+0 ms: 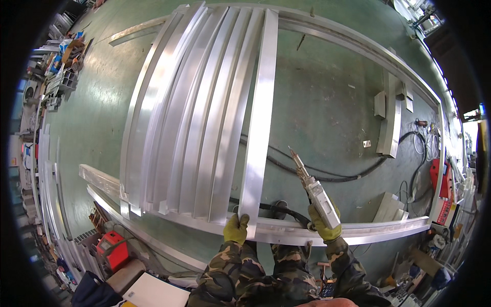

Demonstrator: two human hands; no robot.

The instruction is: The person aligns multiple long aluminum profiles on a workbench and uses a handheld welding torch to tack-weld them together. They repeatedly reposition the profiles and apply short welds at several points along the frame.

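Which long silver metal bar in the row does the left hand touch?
The row's rightmost long silver metal bar: the yellow-green gloved left hand touches its near end; the others lie to its left.

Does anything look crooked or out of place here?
Slightly: the metal bar at the left hand looks askew beside the slats, since the gap between them widens toward the hand, though the wide lens may exaggerate this. No spill stands out.

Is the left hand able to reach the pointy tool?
Probably yes: the right hand holds the pointy tool nearby and nothing seems to block the way, but the left hand might need to leave the silver bar.
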